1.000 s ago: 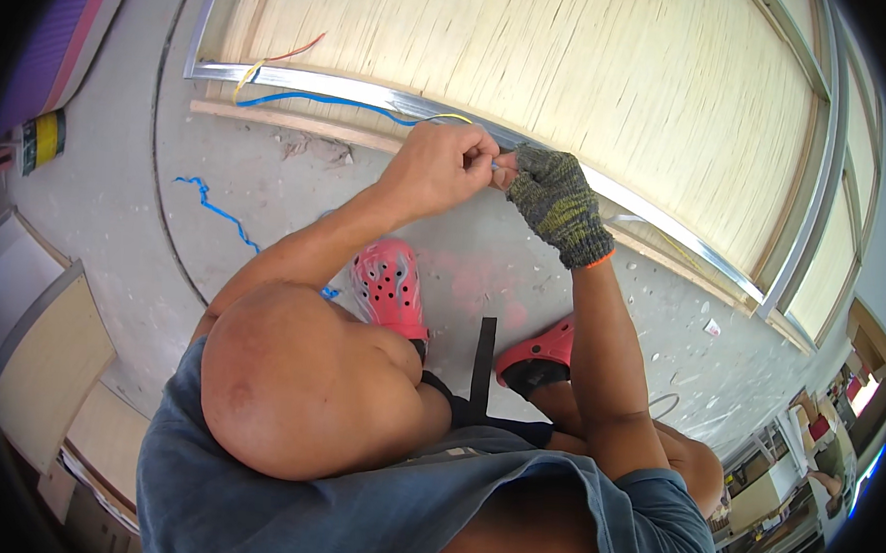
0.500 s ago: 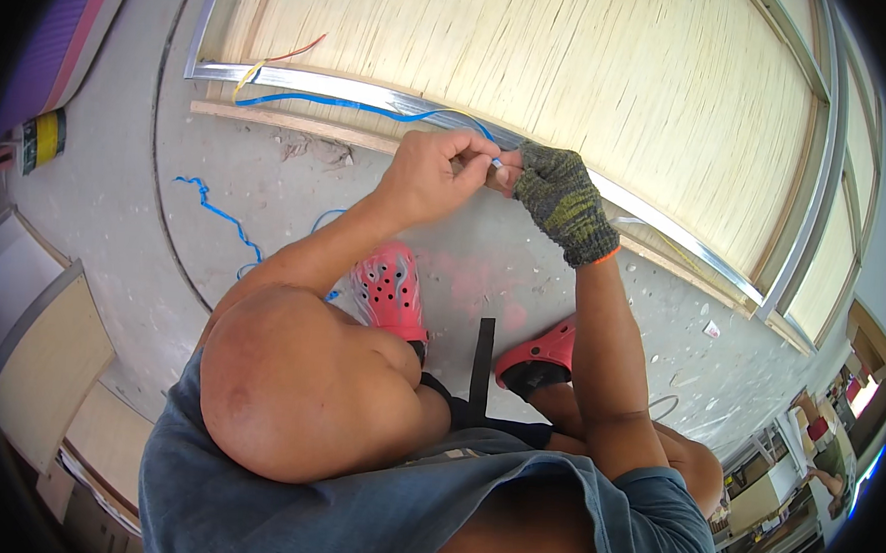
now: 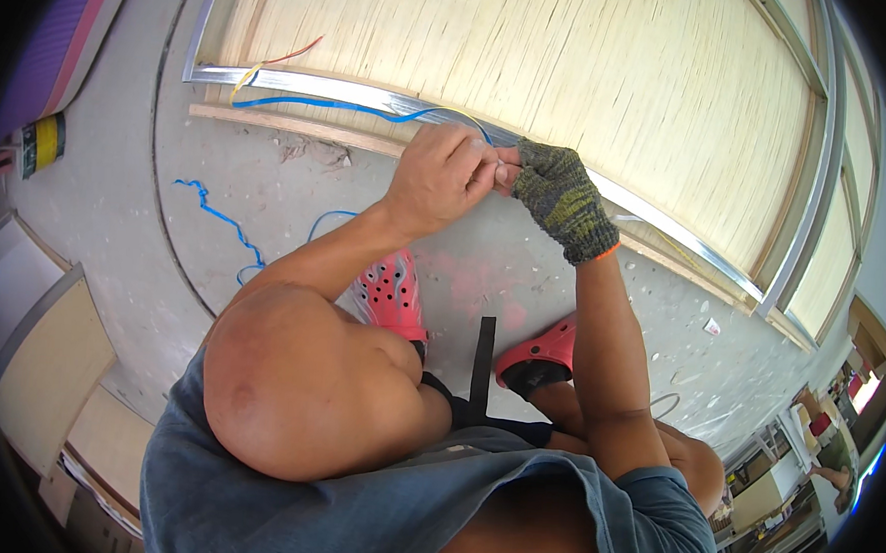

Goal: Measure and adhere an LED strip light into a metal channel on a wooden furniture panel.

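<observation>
My bare left hand (image 3: 442, 178) is closed in a pinch at the front edge of a wood panel with a metal frame (image 3: 372, 95). Facing it, my right hand (image 3: 557, 194), in a grey-green fingerless knit glove, pinches the same spot, fingertips touching the left hand's. Between them is the end of a blue-covered wire (image 3: 342, 103); a small pale bit shows, the rest is hidden by fingers. From there the wire runs left along the metal rail, with a thin yellow strand beside it near my hands. At its far left end, yellow and red wire ends (image 3: 292, 52) stick out.
A crinkled blue strip (image 3: 220, 221) lies on the grey floor at left. My red clogs (image 3: 392, 294) stand below my hands. A wooden batten (image 3: 291, 123) runs under the panel's edge. Leaning boards (image 3: 48, 356) are at far left, a yellow-and-black can (image 3: 44, 142) beyond.
My left hand has turned over slightly, its fingers curling further round the pinched spot and covering more of the blue wire. My right hand has barely moved.
</observation>
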